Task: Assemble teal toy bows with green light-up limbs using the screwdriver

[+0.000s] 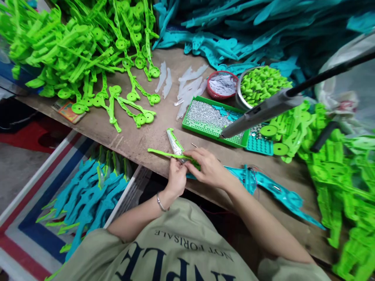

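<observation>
Jutting forward and leftward, the green-and-silver part (175, 146) sits pinched in both nearly closed hands (176, 177) (208, 168)

green strip (159, 152) | thin | crosses glossy silvery piece (175, 145) (green-edged), slanted | over brown table (140, 146)

The one view comes from your own head, facing forward and steeply down over your shirt (187, 238) at the near side. It sits close above the work, with your left hand (177, 178) and right hand (208, 167) near the middle. It spans the bench (131, 140) widely, out to the teal heap (222, 45) at the far side; the bench's near edge runs aslant, from far left to near right.
</observation>
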`<state>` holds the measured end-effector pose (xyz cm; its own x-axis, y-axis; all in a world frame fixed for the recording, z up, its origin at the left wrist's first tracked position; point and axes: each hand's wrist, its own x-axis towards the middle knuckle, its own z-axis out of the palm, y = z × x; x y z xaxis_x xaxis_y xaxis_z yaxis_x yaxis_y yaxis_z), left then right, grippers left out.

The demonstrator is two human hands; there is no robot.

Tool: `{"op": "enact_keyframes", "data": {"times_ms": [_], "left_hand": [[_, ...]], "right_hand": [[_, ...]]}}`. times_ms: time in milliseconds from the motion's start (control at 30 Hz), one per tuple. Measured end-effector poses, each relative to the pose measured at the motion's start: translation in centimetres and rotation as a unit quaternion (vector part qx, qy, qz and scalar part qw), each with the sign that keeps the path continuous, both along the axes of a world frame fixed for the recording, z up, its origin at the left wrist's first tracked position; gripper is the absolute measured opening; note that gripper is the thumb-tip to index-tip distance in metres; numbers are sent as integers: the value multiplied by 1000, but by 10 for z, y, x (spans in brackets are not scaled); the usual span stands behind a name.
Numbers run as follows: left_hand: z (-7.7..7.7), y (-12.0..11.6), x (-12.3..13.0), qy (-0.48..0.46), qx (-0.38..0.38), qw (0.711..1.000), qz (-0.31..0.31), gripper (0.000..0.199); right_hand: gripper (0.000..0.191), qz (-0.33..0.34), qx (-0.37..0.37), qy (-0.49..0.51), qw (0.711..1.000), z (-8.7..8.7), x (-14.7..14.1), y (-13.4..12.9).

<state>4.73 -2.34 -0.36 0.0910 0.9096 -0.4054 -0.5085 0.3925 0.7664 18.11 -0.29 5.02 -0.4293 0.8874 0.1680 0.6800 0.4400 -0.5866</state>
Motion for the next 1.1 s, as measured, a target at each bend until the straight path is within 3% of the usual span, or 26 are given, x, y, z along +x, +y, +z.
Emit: {"op": "enact_keyframes", "data": {"times_ms": [133,233,333,500,600,667,767,900,967,1100], "left_hand": [[7,2,-2,1,0,1000,0,43],[14,3,-7,-1,-11,1000,-18,52],[20,5,-13,18,-46,997,-54,59],[24,7,-19,29,-79,993,-84,61],[25,8,-20,23,-88,992,-83,64],[26,8,-20,18,-91,992,-87,65],[26,7,-20,3,-76,993,-89,62],[23,7,-17,-20,-46,996,-74,65],[22,7,-16,-24,-40,997,-69,66],[20,7,-14,-20,-40,997,-66,68]], "right_hand": [[31,-5,46,71,996,-3,4,3],[39,-92,104,90,986,-8,10,1],[46,-157,110,13,981,-19,16,0],[43,-164,99,-100,976,-37,24,2],[35,-157,83,-87,980,-36,24,3],[30,-162,70,-29,984,-29,21,4],[23,-184,-35,124,974,-18,11,8],[22,-186,-259,270,908,-12,-4,18],[19,-197,-290,277,895,-14,-8,22],[10,-237,-286,248,895,-15,-12,24]]}}
